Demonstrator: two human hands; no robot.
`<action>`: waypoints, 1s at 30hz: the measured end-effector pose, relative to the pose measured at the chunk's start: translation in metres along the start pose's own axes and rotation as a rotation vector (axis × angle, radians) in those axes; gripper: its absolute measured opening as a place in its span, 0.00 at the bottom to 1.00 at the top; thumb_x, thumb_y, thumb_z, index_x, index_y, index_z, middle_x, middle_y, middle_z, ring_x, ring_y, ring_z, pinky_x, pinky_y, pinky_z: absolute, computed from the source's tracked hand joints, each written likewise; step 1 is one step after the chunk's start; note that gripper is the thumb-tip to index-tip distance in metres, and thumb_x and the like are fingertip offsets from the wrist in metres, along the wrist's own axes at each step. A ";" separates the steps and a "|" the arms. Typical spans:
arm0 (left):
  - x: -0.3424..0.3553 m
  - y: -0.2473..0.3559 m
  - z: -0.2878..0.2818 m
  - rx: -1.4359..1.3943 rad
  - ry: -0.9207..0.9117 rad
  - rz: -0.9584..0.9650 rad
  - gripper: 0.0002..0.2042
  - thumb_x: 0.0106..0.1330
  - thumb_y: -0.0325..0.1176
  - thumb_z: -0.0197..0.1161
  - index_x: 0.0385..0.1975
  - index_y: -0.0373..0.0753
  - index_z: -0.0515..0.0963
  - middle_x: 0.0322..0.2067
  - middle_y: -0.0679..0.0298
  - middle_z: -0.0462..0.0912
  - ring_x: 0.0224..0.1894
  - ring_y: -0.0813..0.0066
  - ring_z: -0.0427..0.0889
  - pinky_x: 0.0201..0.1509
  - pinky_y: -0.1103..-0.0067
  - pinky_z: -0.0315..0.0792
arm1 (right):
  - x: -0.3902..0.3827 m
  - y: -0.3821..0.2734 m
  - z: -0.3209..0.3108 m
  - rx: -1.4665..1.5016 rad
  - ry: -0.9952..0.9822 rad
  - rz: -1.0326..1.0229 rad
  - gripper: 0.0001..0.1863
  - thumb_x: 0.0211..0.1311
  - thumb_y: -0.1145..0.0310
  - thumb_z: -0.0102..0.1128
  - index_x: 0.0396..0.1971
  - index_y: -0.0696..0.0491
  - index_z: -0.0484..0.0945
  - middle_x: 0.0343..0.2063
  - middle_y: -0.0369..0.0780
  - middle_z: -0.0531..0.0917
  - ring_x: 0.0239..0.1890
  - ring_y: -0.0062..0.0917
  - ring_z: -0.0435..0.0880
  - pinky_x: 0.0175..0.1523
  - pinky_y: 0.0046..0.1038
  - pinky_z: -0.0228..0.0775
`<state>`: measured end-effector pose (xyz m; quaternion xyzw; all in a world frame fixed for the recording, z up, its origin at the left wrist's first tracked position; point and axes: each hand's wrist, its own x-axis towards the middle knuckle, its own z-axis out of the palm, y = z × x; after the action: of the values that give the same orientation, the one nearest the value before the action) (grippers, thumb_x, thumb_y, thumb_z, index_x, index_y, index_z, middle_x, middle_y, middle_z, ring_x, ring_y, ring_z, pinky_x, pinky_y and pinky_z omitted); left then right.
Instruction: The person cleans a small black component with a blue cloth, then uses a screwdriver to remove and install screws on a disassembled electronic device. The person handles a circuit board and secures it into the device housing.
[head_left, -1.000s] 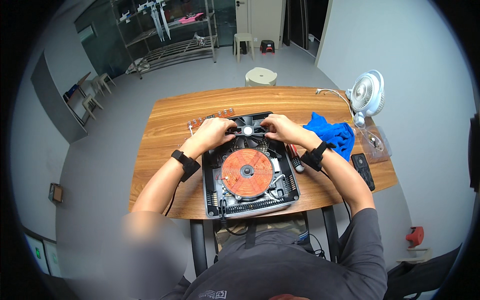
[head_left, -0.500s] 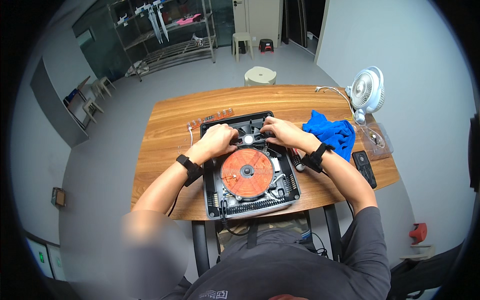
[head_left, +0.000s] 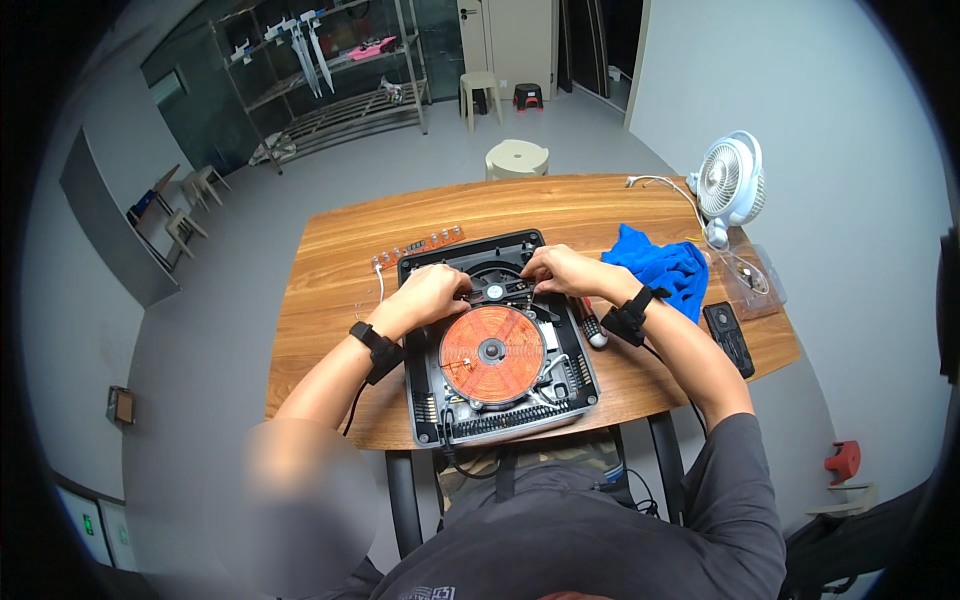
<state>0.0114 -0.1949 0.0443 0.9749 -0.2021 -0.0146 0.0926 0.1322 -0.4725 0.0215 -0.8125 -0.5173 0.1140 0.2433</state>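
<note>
An opened induction cooker base [head_left: 590, 390] with a black rim lies on the wooden table in front of me. Its round copper coil [head_left: 512, 375] fills the middle. Beyond the coil, a black cooling fan [head_left: 494, 292] with a pale round hub sits low in the casing, between my hands. My left hand [head_left: 432, 292] grips the fan's left edge with bent fingers. On the fan's other side, my right hand [head_left: 565, 270] pinches its right edge. The fingertips of both hands are partly hidden against the dark parts. A power cord [head_left: 447, 432] leaves the casing's near side.
Right of the casing lie a red-and-black handled tool [head_left: 592, 325], a blue cloth [head_left: 660, 268], a black case [head_left: 728, 340] and a clear plastic box [head_left: 755, 285]. A white fan [head_left: 728, 185] stands behind them. An orange strip [head_left: 418, 247] with knobs lies at the far left.
The fan has gone down from a raised position and now lies flatter in the casing, with a curved dark edge showing behind it. Both hands have stayed at its sides.
</note>
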 end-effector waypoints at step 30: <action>-0.007 -0.014 0.010 -0.117 0.047 -0.065 0.15 0.54 0.30 0.75 0.42 0.34 0.88 0.38 0.51 0.88 0.45 0.52 0.87 0.51 0.67 0.81 | 0.012 0.013 0.000 0.022 -0.073 0.000 0.16 0.53 0.76 0.76 0.44 0.59 0.87 0.40 0.46 0.84 0.43 0.36 0.88 0.49 0.32 0.83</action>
<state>0.0100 -0.1814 0.0313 0.9740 -0.1667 -0.0064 0.1536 0.1477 -0.4663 0.0157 -0.8051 -0.5247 0.1491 0.2331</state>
